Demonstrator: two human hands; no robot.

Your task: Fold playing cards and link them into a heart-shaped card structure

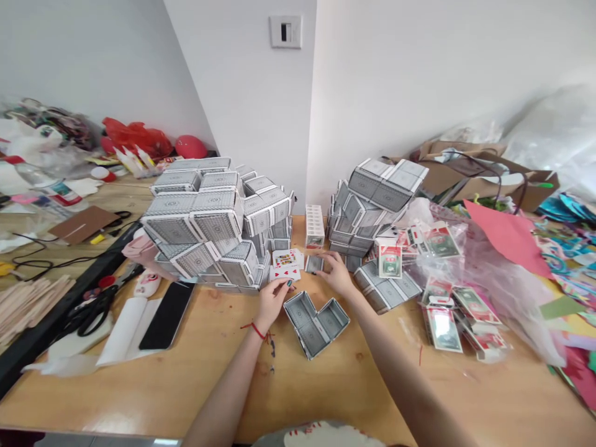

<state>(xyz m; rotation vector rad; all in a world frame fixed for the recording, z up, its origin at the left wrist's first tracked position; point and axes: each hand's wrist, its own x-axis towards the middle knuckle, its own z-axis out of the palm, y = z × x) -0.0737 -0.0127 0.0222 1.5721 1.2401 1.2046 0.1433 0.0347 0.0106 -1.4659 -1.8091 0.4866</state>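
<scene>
Face-up playing cards [285, 272], some with red hearts, lie in the middle of the table. At their lower edge my left hand [272, 299] has its fingers closed on a card. To the right is a grey-backed playing card [314, 264], or a small stack of them. My right hand [338, 275] holds its right side, thumb and forefinger at opposite edges. Between my forearms rests an open V-shaped piece made of grey cards [316, 324], its hollow facing up.
Tall stacks of grey card blocks stand at left [193, 214] and right [372, 198]. A clear-wrapped pack of card boxes [315, 226] sits between them. Several red-and-green card boxes [442, 326] lie at right. A black phone [166, 315] and scissors [100, 307] are at left.
</scene>
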